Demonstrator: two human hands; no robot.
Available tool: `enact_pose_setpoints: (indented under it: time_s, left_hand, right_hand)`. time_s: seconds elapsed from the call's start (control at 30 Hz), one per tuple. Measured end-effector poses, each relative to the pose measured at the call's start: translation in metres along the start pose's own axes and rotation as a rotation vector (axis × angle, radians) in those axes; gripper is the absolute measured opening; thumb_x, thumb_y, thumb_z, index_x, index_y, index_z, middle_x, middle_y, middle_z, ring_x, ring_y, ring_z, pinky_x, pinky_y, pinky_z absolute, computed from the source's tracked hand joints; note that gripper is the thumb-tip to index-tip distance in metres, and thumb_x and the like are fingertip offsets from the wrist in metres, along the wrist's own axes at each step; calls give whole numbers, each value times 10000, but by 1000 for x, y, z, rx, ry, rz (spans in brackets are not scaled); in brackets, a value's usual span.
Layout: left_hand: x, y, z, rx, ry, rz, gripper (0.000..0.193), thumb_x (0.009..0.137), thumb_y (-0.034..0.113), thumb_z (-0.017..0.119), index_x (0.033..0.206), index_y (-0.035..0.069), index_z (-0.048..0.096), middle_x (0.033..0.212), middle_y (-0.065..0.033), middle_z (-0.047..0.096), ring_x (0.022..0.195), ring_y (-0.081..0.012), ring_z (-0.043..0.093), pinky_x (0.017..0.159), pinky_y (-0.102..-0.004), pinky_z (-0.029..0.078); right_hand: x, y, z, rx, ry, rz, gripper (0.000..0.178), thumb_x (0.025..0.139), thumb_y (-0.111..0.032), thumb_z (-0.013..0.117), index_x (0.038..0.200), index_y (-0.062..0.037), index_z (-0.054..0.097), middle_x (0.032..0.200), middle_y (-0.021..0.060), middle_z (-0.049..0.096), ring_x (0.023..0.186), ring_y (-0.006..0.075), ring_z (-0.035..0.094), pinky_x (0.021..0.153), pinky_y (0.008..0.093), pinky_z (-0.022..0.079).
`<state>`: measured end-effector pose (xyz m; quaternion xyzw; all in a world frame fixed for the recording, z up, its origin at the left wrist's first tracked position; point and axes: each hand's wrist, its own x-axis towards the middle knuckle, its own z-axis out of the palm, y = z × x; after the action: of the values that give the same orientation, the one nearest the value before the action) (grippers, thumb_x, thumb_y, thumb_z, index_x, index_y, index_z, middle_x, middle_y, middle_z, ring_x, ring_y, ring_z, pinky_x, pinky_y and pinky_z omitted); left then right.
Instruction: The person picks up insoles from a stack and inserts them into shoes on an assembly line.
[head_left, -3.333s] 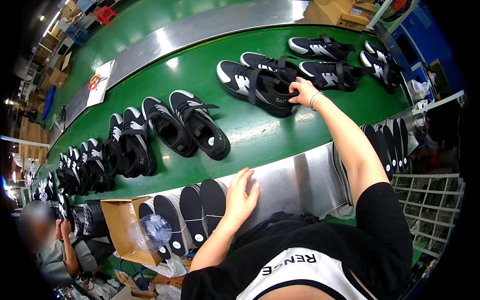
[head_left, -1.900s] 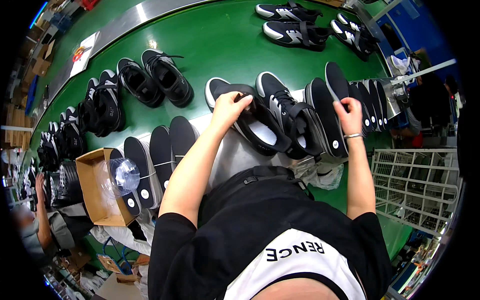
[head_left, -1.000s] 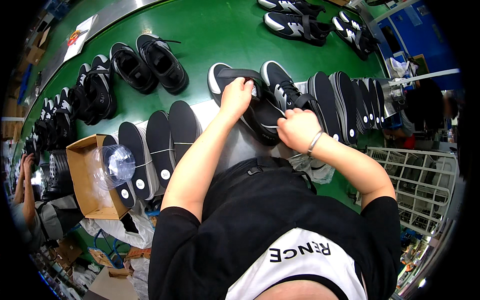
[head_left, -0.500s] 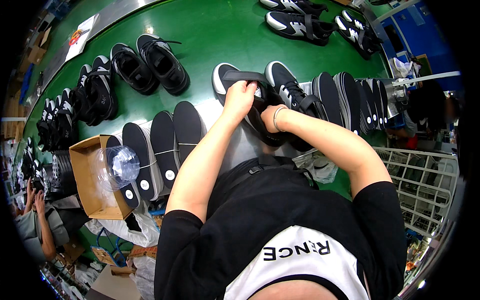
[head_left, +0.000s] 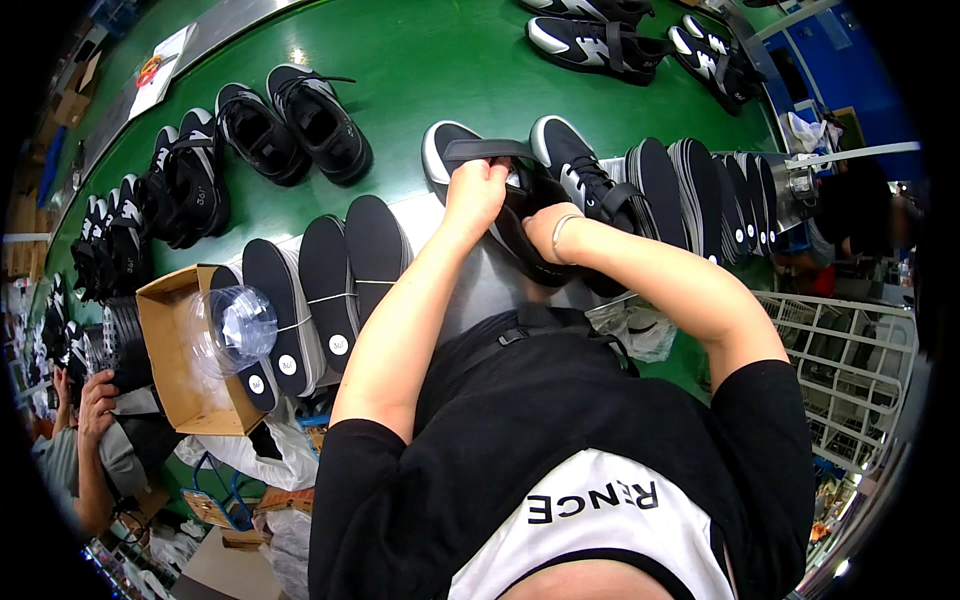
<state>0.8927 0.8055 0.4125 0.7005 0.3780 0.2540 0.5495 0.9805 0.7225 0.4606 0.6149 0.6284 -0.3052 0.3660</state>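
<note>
A black shoe (head_left: 448, 137) with a silver-white toe cap rests on the metal edge before me, toe pointing away. My left hand (head_left: 474, 196) is closed on this shoe at its opening, near the dark strap (head_left: 490, 149) that stands up across it. My right hand (head_left: 548, 232), with a bracelet at the wrist, reaches into the shoe's opening from the heel end; its fingers are hidden inside. Just to the right, a second shoe (head_left: 570, 152) of the same kind, laced and with a strap, touches or nearly touches the first.
Banded insole stacks (head_left: 326, 268) line the metal edge on the left, more insoles (head_left: 692, 190) on the right. A cardboard box (head_left: 160, 330) with clear plastic stands at left. Finished-looking shoes (head_left: 320, 125) sit on the green belt (head_left: 430, 60). A co-worker's hand (head_left: 97, 402) shows far left.
My hands stay nearly in place at the shoe. The shoes on the belt appear slightly farther left. The co-worker's raised hands have moved apart, one now lying against a dark object.
</note>
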Motion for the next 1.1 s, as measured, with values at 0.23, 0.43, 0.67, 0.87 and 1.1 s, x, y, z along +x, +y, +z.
enact_pose_setpoints:
  time_s: [0.23,0.43,0.67,0.87,1.1]
  left_hand:
    - [-3,-1,1,27,44,15,281,794,231,491,776,-35,580,717,-220,575,718,-366,563,641,-397,429]
    - [-7,5,-4,22,13,-10,270,790,231,485,826,-17,587,739,-210,584,734,-344,573,644,-372,433]
    - [-38,31,-6,237,-82,126,247,831,235,464,944,37,557,820,-150,600,779,-290,586,668,-354,441]
    - [-28,23,-8,61,-55,75,238,838,198,455,941,3,544,802,-130,589,744,-217,567,679,-307,424]
    - [-15,10,-4,55,-2,79,264,823,245,450,888,14,559,785,-187,585,773,-354,558,661,-402,424]
  right_hand:
    - [-42,-2,4,192,-76,-55,323,711,-158,481,979,-11,587,979,143,597,920,272,569,870,517,260]
    - [-31,2,8,387,-12,-66,471,734,-246,509,1124,15,461,1026,165,569,979,277,534,937,445,252]
    - [-1,16,33,2014,453,-152,275,799,-233,567,947,-1,547,878,76,586,707,132,539,669,239,428]
    - [3,9,28,1931,583,-34,180,760,-191,618,728,-24,557,677,36,558,597,121,496,588,233,403]
    - [-1,23,31,2094,530,-413,189,777,-207,593,691,-51,528,615,13,493,592,121,473,614,237,390]
